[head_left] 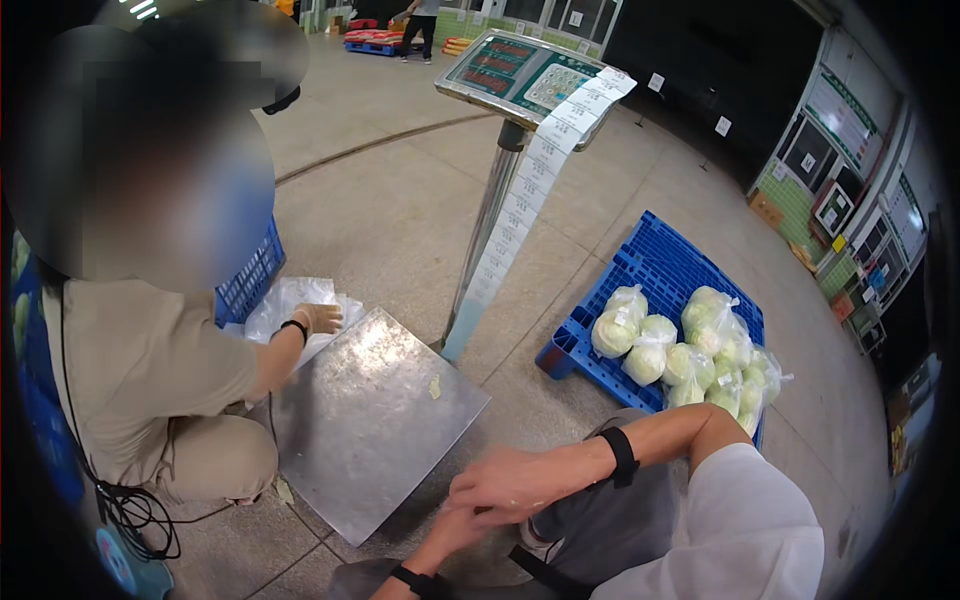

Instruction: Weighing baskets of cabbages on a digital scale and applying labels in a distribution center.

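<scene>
My right hand (pixel 510 484) lies across my left hand (pixel 455 530), its fingers bent round it, in front of the near corner of a metal scale platform (pixel 375 430). The left hand's fingers are mostly hidden under the right. No object shows between the two hands. A small pale leaf scrap (pixel 435 386) lies on the platform. Behind it rises a post with a scale display (pixel 530 78), from which a long strip of printed labels (pixel 530 190) hangs down. Across from me, a crouching person's hand (pixel 318 318) rests on clear plastic bags (pixel 285 308) beside the platform.
To the right, several clear bags of cabbages (pixel 690 366) sit on a blue pallet (pixel 660 262). A blue crate (pixel 250 270) stands behind the person. Black cable (pixel 135 515) coils on the floor at lower left. Far off, another person (pixel 420 30) stands near stacked goods.
</scene>
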The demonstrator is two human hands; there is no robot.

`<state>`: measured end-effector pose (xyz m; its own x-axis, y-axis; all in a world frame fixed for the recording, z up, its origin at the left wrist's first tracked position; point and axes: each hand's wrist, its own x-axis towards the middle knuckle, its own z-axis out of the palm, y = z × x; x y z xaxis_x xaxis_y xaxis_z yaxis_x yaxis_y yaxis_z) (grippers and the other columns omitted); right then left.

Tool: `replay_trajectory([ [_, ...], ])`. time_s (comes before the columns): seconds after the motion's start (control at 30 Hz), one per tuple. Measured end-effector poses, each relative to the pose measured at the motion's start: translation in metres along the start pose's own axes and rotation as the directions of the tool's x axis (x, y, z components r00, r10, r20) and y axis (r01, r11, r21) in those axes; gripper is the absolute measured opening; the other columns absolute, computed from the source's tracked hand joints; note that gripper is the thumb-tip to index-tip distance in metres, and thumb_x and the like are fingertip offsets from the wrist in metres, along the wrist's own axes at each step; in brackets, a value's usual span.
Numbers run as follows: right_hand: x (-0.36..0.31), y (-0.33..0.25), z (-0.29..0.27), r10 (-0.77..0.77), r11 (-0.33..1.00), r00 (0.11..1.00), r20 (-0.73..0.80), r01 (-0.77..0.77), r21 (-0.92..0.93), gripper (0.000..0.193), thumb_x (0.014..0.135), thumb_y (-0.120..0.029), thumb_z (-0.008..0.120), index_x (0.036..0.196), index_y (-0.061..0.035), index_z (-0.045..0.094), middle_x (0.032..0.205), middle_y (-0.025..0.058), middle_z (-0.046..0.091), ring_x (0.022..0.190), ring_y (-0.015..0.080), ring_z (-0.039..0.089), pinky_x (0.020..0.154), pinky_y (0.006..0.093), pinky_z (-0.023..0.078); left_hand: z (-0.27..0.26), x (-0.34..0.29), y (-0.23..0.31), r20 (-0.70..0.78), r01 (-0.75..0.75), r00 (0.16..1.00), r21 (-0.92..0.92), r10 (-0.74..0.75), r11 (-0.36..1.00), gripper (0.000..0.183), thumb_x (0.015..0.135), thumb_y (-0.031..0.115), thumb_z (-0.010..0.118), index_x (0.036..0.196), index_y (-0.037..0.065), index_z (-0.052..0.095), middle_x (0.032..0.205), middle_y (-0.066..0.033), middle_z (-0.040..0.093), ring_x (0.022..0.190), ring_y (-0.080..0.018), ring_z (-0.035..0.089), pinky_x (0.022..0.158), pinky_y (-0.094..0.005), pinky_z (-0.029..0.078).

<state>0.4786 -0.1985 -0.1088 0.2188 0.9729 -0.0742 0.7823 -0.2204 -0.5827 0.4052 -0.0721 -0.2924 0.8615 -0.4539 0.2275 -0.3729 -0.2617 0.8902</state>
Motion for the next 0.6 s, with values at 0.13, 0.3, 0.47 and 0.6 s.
replay_trajectory([
  [0.13,-0.001,0.012,0.014,0.113,0.990,0.993,0.019,-0.114,0.078,0.031,0.081,-0.020,0.057,0.108,-0.0054,0.053,0.094,0.0121,0.057,0.085,0.0313,0.056,0.068,0.0390,0.046,0.006,-0.009,-0.023,-0.016,0.184,0.981,-0.198,-0.191,0.963,0.027,0.077,0.019,0.065,0.099,0.004,0.061,0.093,-0.0124,0.064,0.083,-0.0225,0.062,0.070,-0.0330,0.048],
  [0.3,0.007,0.020,0.016,0.152,0.979,0.986,0.073,-0.161,0.124,0.030,0.082,-0.025,0.058,0.106,-0.0062,0.054,0.093,0.0126,0.058,0.086,0.0308,0.057,0.070,0.0383,0.046,0.005,-0.016,-0.039,0.105,0.473,0.870,-0.452,-0.482,0.756,0.026,0.079,0.016,0.065,0.100,0.001,0.061,0.092,-0.0074,0.064,0.081,-0.0133,0.060,0.068,-0.0279,0.047],
  [0.47,0.014,0.021,0.021,0.163,0.978,0.980,0.114,-0.175,0.110,0.031,0.083,-0.028,0.058,0.105,-0.0072,0.056,0.089,0.0116,0.059,0.083,0.0296,0.058,0.068,0.0385,0.046,-0.001,-0.017,-0.031,0.180,0.542,0.821,-0.541,-0.541,0.643,0.029,0.080,0.017,0.065,0.103,0.000,0.061,0.092,-0.0041,0.063,0.079,-0.0110,0.058,0.066,-0.0243,0.046],
  [0.6,0.016,0.022,0.023,0.174,0.979,0.976,0.132,-0.186,0.079,0.031,0.083,-0.032,0.056,0.103,-0.0073,0.057,0.087,0.0097,0.060,0.081,0.0288,0.058,0.065,0.0384,0.045,-0.001,-0.016,-0.030,0.215,0.560,0.808,-0.569,-0.549,0.602,0.030,0.080,0.018,0.065,0.104,0.001,0.061,0.092,-0.0039,0.063,0.079,-0.0104,0.057,0.066,-0.0243,0.046],
])
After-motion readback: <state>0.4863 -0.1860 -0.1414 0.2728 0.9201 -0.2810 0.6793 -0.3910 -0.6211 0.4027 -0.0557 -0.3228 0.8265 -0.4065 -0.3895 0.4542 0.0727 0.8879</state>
